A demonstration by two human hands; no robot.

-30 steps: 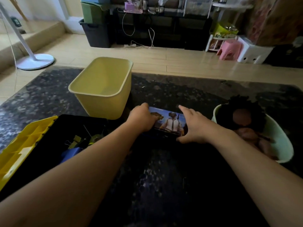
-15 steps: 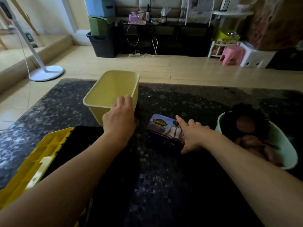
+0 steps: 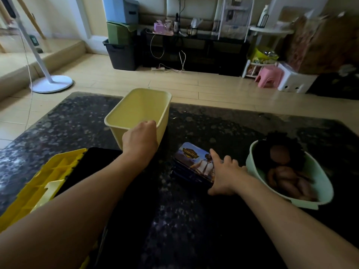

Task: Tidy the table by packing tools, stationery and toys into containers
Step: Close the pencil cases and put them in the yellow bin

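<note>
A pale yellow bin [image 3: 136, 111] stands empty on the dark speckled table [image 3: 223, 129]. My left hand [image 3: 140, 137] grips its near rim, fingers curled over the edge. Right of it lies a printed tin box [image 3: 195, 161] with a picture of a figure on its lid. My right hand [image 3: 225, 172] rests on the tin's right end, index finger stretched across the lid and thumb down at its near side. A mint green bowl [image 3: 320, 191] at the right holds a doll [image 3: 281, 162] with dark hair.
A black toolbox with an open yellow lid [image 3: 38, 181] sits at the left front of the table. Beyond the table's far edge are a wooden floor, a white fan stand [image 3: 51, 85], stacked storage boxes and a pink stool [image 3: 269, 75].
My left hand left the tin, reached to the yellow bin and closed over its near rim. My right hand stayed on the tin's right end.
</note>
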